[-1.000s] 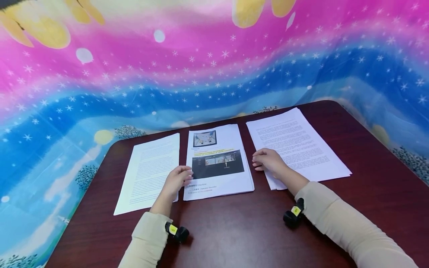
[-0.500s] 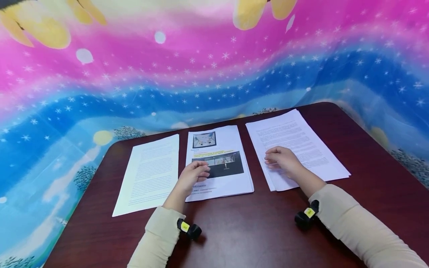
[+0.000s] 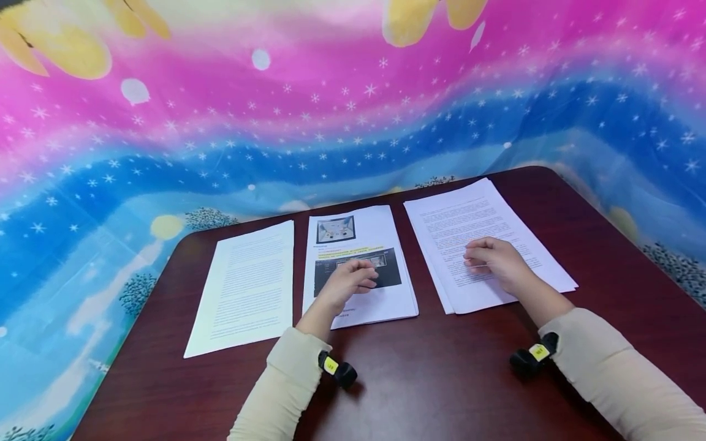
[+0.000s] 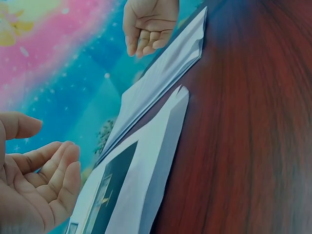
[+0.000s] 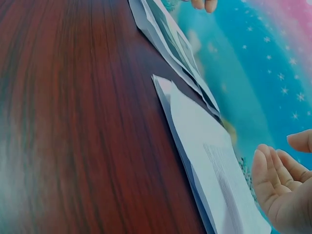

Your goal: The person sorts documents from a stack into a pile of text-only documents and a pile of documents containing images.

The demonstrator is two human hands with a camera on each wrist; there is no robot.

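Three piles of printed paper lie side by side in the head view. Above the middle pile [image 3: 383, 304], which bears two pictures and a yellow-marked line, hovers my left hand [image 3: 347, 285]. My right hand [image 3: 501, 264] hangs over the text-covered right pile [image 3: 452, 214]. Loosely bent fingers with nothing between them show on the left hand [image 4: 39, 187] in the left wrist view. The right hand [image 5: 287, 192] looks the same in the right wrist view, apart from the paper. Neither hand is near the left pile [image 3: 248, 282].
All the paper rests on a dark red-brown wooden table [image 3: 430, 380]. Behind it hangs a pink and blue patterned cloth [image 3: 309, 122]. Black wrist cameras with yellow labels, such as the left one [image 3: 337, 369], sit at both sleeve cuffs.
Both hands have moved to the right: the left from the middle pile's left edge to over that pile, the right from the right pile's left edge to over its middle. The piles stay put.
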